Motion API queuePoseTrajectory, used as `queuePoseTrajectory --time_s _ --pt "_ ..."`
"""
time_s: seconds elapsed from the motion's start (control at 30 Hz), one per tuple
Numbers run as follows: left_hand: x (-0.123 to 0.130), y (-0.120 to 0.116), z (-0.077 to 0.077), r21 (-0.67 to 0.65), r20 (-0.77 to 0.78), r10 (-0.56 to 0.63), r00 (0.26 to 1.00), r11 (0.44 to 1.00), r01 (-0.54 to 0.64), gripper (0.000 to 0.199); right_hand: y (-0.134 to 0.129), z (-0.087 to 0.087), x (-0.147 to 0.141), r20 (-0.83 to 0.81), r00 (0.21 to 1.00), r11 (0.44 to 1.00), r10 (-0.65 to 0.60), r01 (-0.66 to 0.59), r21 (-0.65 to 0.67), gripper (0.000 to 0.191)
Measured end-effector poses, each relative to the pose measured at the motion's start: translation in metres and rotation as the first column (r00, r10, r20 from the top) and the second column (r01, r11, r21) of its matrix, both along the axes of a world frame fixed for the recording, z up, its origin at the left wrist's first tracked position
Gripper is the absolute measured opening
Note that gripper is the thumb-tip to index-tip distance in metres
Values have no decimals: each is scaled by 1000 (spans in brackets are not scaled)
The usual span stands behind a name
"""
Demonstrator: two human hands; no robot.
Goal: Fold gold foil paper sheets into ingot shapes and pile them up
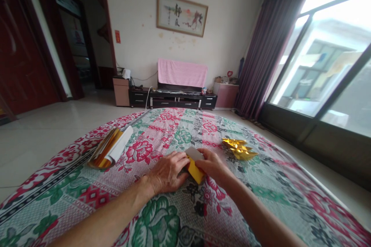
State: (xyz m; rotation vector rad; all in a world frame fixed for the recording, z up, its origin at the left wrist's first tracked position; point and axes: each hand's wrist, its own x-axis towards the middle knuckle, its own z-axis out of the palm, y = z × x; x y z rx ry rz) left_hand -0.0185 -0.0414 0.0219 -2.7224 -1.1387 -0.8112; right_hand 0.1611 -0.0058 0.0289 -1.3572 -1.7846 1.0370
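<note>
A partly folded sheet of gold paper [196,172] with a pale grey-white back lies on the cloth between my two hands. My left hand [171,171] rests on its left edge, fingers bent and pressed together over the paper. From the other side my right hand [213,165] pinches the right edge, thumb toward me. Parts of the paper are hidden under the fingers. To the right sit several shiny folded gold paper pieces [240,149], nested close together. A stack of gold and white paper sheets [110,148], curled at its near end, lies at the left.
A flowered cloth [156,224] in red, green and grey covers the round table. Beyond its far edge stands a low black cabinet [176,102], with a pink cloth [182,73] over a screen-like shape. Purple curtains [269,34] and a window are at the right.
</note>
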Motion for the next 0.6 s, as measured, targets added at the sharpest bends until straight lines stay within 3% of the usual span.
queuePoseTrajectory --time_s 0.13,0.23,0.43,0.5,0.6 --pt "2 1 -1 12 -53 1 999 1000 0 26 1 2 -1 132 990 996 -52 42 76 35" --pt "2 3 -1 15 -123 -14 992 1000 16 25 0 7 2 189 982 997 15 -28 67 26" --pt "-6 6 0 -2 -177 16 984 1000 -17 26 1 12 16 216 974 998 63 -62 -12 40" --pt "-8 7 1 -14 -183 0 983 1000 -3 26 0 12 19 317 948 997 37 -57 53 44" --pt "-10 8 2 -30 -202 -26 979 999 20 27 -4 15 21 493 870 959 -16 -127 255 39"
